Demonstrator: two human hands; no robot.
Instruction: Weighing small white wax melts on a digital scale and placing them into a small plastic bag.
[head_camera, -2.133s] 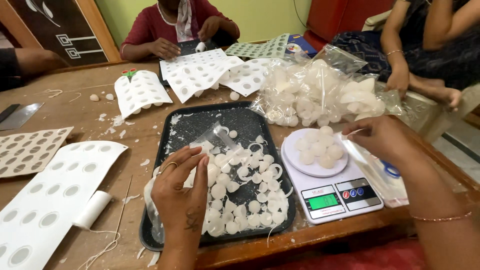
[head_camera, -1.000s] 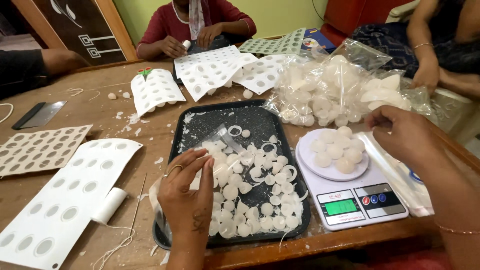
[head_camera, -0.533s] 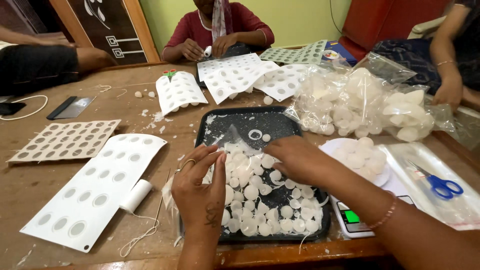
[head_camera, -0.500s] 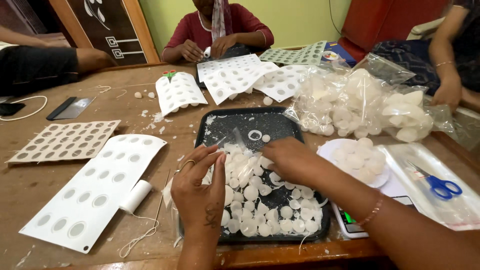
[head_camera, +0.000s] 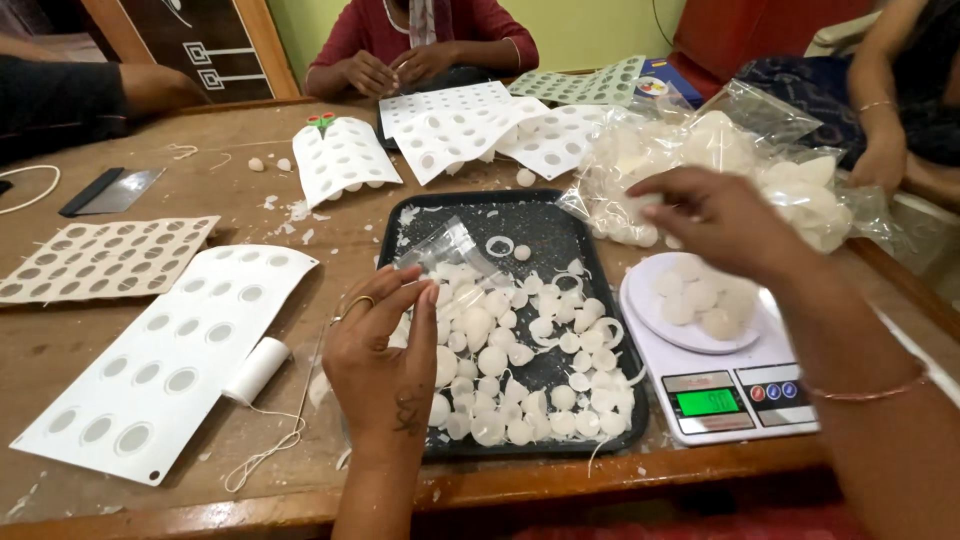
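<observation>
Tray of black metal (head_camera: 560, 225) holds dozens of white discs (head_camera: 500, 360) under our loosely curled, empty left hand (head_camera: 385, 360), while our right hand (head_camera: 720, 215), fingers pinched, grip unclear, hovers above six more on one white digital scale (head_camera: 730, 385).

Wooden table (head_camera: 250, 210), worn top, scattered white crumbs. Near edge, centre: black tray (head_camera: 560, 225) full of white discs. Right of it, touching the near edge: white kitchen scale (head_camera: 735, 385). Near left corner: long white mould sheet (head_camera: 165, 355), with a white thread spool (head_camera: 257, 369) just beside it and loose thread trailing to the edge. Left edge: beige mould sheet (head_camera: 105, 258), dark flat scraper (head_camera: 110, 192) further back. Far side: several white mould sheets (head_camera: 455, 125), one greenish sheet (head_camera: 580, 85). Right side behind the scale: clear plastic bag (head_camera: 720, 150) of white pieces.
</observation>
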